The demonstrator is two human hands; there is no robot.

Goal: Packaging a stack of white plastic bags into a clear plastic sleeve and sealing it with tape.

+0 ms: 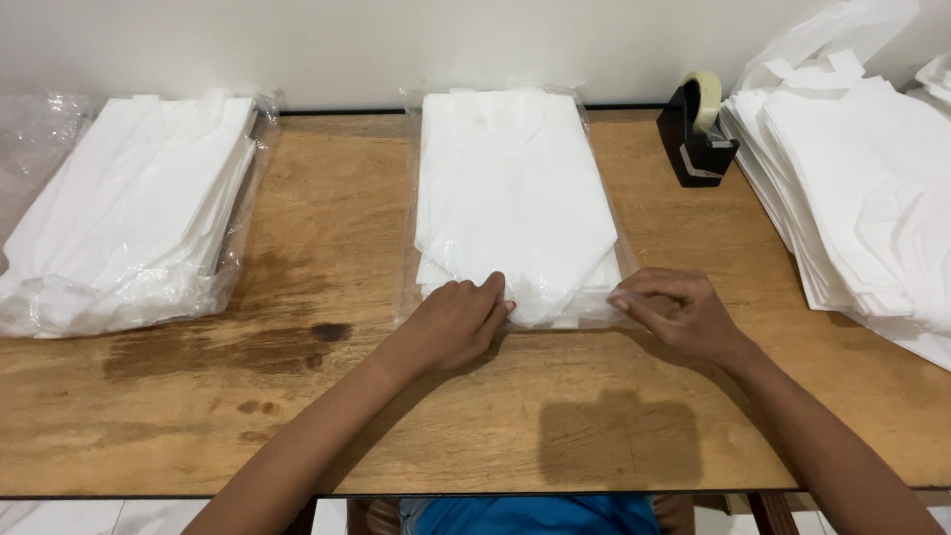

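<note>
A clear plastic packet (515, 198) holding a folded stack of white bags lies in the middle of the wooden table (327, 416). My left hand (451, 322) rests palm down on the packet's near edge, fingers pressing the plastic. My right hand (679, 312) pinches the packet's near right corner between thumb and fingers.
A second filled clear packet of white bags (129, 218) lies at the left. A tall loose stack of white bags (862, 208) sits at the right. A black tape dispenser (698, 134) stands by the wall between the middle packet and the right stack.
</note>
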